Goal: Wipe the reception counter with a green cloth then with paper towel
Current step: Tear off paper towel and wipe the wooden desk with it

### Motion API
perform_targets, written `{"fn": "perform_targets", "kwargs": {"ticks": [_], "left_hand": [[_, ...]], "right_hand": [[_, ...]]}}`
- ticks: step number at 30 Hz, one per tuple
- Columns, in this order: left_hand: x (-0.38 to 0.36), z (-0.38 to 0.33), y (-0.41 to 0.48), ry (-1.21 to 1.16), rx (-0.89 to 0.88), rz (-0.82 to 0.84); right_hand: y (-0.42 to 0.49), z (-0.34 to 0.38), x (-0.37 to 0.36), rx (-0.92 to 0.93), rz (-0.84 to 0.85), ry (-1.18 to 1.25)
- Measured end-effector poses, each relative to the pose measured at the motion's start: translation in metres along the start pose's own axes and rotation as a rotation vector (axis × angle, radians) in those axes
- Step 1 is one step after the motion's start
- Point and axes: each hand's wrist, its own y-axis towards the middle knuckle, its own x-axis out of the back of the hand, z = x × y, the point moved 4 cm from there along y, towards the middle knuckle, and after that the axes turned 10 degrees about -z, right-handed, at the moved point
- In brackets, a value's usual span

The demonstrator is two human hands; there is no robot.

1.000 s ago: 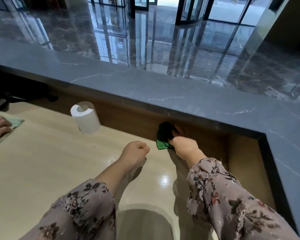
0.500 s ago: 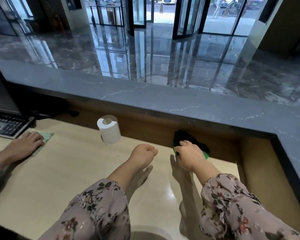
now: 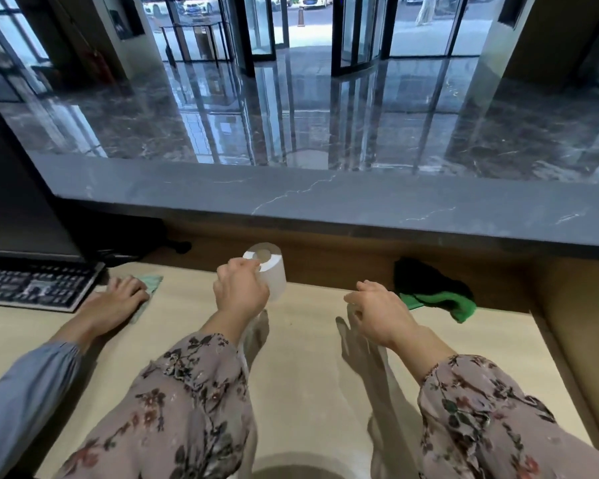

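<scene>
Possibly upright white paper towel roll (image 3: 275,274) tips or unspools if left hand (image 3: 241,288) lifts it by rim alone. Left hand: fingers curled round roll top, arm extended. Right hand (image 3: 377,312): fingers loosely spread, empty, palm down over pale wooden tabletop (image 3: 308,375). Crumpled green cloth (image 3: 436,297) just beyond right hand.

On the bench (image 3: 308,382) the paper roll (image 3: 274,271) is at the back centre, held in the left grip (image 3: 241,292). The cloth (image 3: 433,292) lies to its right against the back wall, under the raised ledge (image 3: 360,202), with the right grip (image 3: 377,312) just left of it. At far left a keyboard (image 3: 32,285) sits before a monitor (image 3: 14,202), and right of it another person's hand (image 3: 118,302) rests on a 2nd cloth (image 3: 151,283).
</scene>
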Motion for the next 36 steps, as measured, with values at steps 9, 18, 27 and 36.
{"fn": "perform_targets", "kwargs": {"ticks": [9,18,27,36], "left_hand": [[-0.008,0.010,0.036,0.538,-0.489,-0.012],[0.009,-0.007,0.019,0.469,-0.683,0.023],[0.026,-0.051,-0.044,0.099,-0.577,0.172],[0.036,-0.091,-0.101,-0.233,-0.333,0.304]], "right_hand": [[0.010,0.014,-0.014,-0.027,0.009,0.048],[-0.010,0.013,-0.006,-0.070,0.039,0.039],[-0.041,0.029,0.010,-0.145,-0.118,0.392],[-0.085,0.005,0.034,-0.278,-0.272,0.737]]}}
